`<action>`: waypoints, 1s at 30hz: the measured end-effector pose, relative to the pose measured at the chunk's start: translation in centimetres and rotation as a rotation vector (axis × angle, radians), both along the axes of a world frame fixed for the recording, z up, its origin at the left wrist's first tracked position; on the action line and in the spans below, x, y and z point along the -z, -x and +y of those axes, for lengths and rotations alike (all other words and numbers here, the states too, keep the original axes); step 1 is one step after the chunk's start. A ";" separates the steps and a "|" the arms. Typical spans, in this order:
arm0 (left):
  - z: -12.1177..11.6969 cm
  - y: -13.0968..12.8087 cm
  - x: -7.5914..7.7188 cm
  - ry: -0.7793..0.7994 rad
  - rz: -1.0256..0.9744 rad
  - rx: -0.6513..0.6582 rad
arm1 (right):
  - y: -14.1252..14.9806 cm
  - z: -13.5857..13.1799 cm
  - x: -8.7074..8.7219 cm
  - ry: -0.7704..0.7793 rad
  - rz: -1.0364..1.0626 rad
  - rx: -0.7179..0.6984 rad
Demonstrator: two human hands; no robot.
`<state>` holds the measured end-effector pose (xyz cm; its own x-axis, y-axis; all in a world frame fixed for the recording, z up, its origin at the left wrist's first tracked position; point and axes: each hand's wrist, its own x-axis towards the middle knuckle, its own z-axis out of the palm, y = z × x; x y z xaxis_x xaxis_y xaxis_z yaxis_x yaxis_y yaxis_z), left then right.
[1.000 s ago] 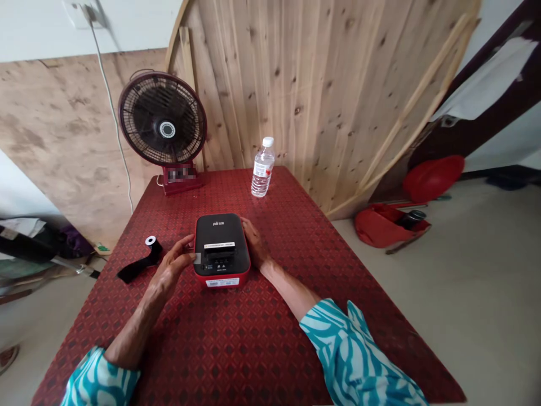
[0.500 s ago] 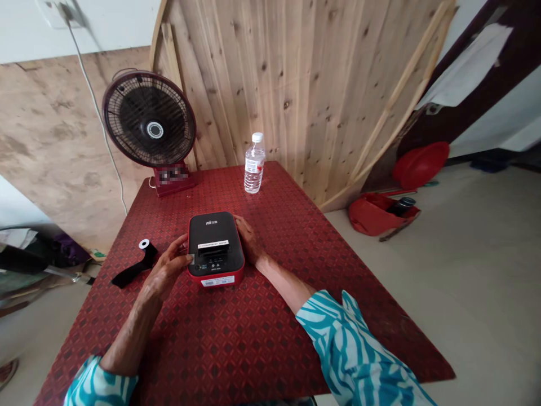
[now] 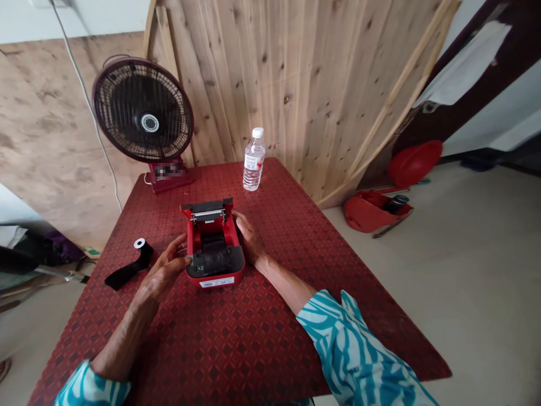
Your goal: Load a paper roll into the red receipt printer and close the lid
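A small red and black printer sits in the middle of the red table. Its lid stands open at the back, showing the red inside. My left hand presses against the printer's left side, thumb at the front corner. On the other side my right hand rests flat against the printer with fingers together. A black roll of ribbon, partly unwound, with a white core, lies on the table left of my left hand.
A dark table fan stands at the table's back left, its cord running up the wall. A clear water bottle stands at the back edge. Wooden boards lean behind. Red bags and a red basin lie on the floor right.
The printer's lid, closed before, has swung up and open. Both hands have stayed at the printer's sides. The camera has shifted slightly.
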<state>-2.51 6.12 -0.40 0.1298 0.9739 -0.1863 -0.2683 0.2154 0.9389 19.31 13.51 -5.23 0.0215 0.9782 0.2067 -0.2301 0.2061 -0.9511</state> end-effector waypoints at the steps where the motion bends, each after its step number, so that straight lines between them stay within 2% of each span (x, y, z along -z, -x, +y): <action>1: 0.0 0.0 -0.1 -0.005 0.000 0.001 | 0.0 0.1 0.1 0.002 0.002 -0.004; 9: -0.6 -0.1 -1.4 -0.020 0.137 -0.006 | 0.3 0.4 0.4 0.009 0.019 0.007; 11: -0.7 0.0 -2.4 -0.070 0.274 -0.039 | 0.4 0.4 0.2 0.021 0.017 0.017; 14: -0.1 -0.7 -4.5 -0.267 0.579 -0.082 | 0.5 0.4 0.0 0.031 0.061 -0.001; 16: 1.1 -1.9 -5.7 -0.426 0.752 -0.006 | 0.6 0.5 0.0 0.027 0.097 -0.017; 18: 2.7 -3.5 -6.4 -0.525 0.905 0.137 | 0.6 0.6 0.0 0.015 0.104 -0.022; 21: 5.3 -5.5 -6.3 -0.505 1.137 0.277 | 0.6 0.9 0.2 0.001 0.095 -0.018; 25: 7.4 -6.1 -5.7 -0.493 1.218 0.369 | 0.6 1.1 0.4 -0.006 0.099 -0.029; 30: 7.7 -6.0 -6.0 -0.508 1.243 0.449 | 0.4 1.0 0.2 -0.015 0.097 -0.023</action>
<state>3.52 13.86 5.55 0.4547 0.8890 -0.0539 0.7784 -0.3672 0.5092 18.91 14.46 -5.42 0.0192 0.9754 0.2198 -0.3259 0.2139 -0.9209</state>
